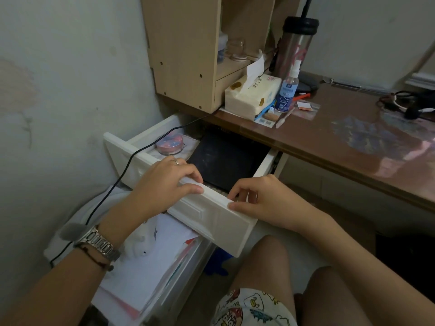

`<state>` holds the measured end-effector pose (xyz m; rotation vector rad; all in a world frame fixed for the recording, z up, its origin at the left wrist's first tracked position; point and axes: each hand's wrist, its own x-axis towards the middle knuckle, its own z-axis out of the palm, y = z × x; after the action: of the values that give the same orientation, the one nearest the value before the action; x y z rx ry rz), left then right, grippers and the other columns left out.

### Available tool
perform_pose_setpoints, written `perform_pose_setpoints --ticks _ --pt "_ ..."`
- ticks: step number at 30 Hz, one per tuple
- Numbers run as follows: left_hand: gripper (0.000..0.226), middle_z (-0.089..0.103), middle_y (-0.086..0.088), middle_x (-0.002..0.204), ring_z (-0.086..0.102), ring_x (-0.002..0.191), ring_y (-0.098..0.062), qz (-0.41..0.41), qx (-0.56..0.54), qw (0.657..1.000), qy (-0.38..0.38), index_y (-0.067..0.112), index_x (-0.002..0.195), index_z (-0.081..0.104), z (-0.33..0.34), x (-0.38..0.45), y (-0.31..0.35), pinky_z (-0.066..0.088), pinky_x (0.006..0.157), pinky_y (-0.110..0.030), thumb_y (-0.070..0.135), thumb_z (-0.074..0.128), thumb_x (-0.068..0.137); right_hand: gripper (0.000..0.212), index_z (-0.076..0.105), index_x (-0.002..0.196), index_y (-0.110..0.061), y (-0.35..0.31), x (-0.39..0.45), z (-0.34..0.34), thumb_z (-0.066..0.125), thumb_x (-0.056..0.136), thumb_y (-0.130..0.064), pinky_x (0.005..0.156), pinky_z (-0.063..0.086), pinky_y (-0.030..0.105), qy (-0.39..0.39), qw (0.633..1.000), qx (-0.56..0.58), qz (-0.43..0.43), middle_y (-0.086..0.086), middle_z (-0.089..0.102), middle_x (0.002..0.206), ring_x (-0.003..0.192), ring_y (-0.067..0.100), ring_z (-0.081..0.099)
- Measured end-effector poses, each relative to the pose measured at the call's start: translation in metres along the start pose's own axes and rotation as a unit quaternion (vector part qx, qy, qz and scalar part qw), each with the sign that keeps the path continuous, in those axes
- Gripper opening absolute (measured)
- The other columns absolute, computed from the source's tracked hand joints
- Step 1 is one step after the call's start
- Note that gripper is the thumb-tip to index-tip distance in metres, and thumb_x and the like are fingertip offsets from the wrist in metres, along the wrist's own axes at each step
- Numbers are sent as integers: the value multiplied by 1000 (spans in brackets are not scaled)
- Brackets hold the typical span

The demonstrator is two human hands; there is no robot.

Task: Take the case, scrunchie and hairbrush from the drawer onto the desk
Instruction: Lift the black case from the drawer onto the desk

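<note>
The round pink case point(170, 143) lies far-left in the open drawer point(213, 209) beside a black slab point(226, 161), a cable point(131, 158) crossing the rim, while left hand point(164, 182) and right hand point(263, 198) pinch its near front edge below the cluttered desk point(341, 137).

I see both hands gripping the white drawer point(213, 209) front, left hand point(164, 182) and right hand point(263, 198) (drawer open).
</note>
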<state>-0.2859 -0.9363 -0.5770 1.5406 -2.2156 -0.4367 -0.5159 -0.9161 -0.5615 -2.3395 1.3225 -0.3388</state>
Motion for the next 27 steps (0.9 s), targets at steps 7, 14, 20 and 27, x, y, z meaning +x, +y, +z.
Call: perform_pose_setpoints --ticks 7,14,20,27 --pt "17 59 10 98 52 102 -12 16 15 1000 -21 30 96 66 -7 -7 0 44 90 -35 39 65 83 21 63 103 -26 -9 -2 2 60 86 -39 66 52 19 -23 999 -20 -11 -14 61 85 69 1 59" --pt "14 65 12 97 56 96 -5 19 5 996 -88 32 92 67 -16 6 -4 45 86 -30 42 66 82 22 63 102 -25 -6 3 -3 60 86 -40 70 55 23 -47 999 -1 -13 -12 65 86 75 4 62" --pt "21 67 12 94 60 88 0 -21 -65 996 -55 27 99 68 -18 33 -9 50 77 -20 39 66 83 24 63 106 -22 2 27 -16 61 86 -36 76 55 23 0 1000 30 -7 -6 66 98 83 3 62" --pt "44 61 -1 122 57 107 -16 -67 -12 997 -48 24 121 58 -11 66 -20 49 91 -35 41 67 82 36 55 118 -26 22 63 -12 64 84 -33 82 49 21 70 996 23 51 -4 59 115 96 6 55"
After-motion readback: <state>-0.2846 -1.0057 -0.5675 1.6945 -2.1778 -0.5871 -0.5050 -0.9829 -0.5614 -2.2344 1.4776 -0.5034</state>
